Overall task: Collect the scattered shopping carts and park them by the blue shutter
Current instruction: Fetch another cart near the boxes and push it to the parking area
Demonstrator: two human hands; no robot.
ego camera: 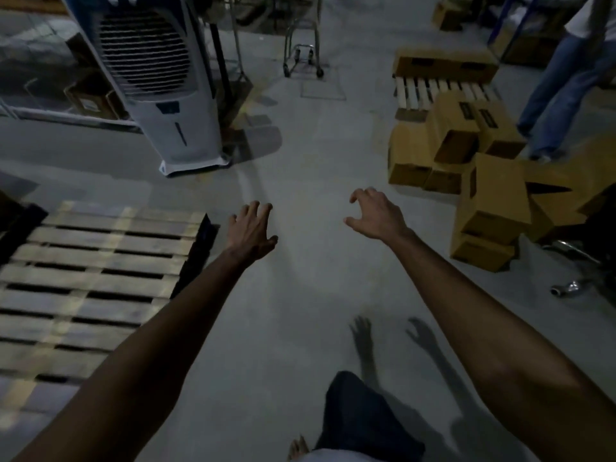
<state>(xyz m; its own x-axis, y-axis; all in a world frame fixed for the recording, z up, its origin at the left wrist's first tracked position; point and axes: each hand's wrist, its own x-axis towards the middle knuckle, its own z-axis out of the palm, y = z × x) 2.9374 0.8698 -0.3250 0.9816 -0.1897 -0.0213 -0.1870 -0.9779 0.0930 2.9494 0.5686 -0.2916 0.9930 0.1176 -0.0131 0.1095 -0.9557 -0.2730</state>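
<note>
The left grip [251,228] and right grip [375,215] reach forward over the floor [310,155], fingers spread and loosely bent, holding nothing. A wooden pallet [90,278] lies left, cardboard boxes [466,141] right. 1 shopping cart [302,48] stands far ahead, well apart from both, right of the air cooler [156,78].

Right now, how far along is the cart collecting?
Done: nothing that shows; no parked carts are in view. In hand: nothing; the left hand and right hand reach forward empty. Left: the cart ahead, past the air cooler and the boxes, is untouched.
</note>
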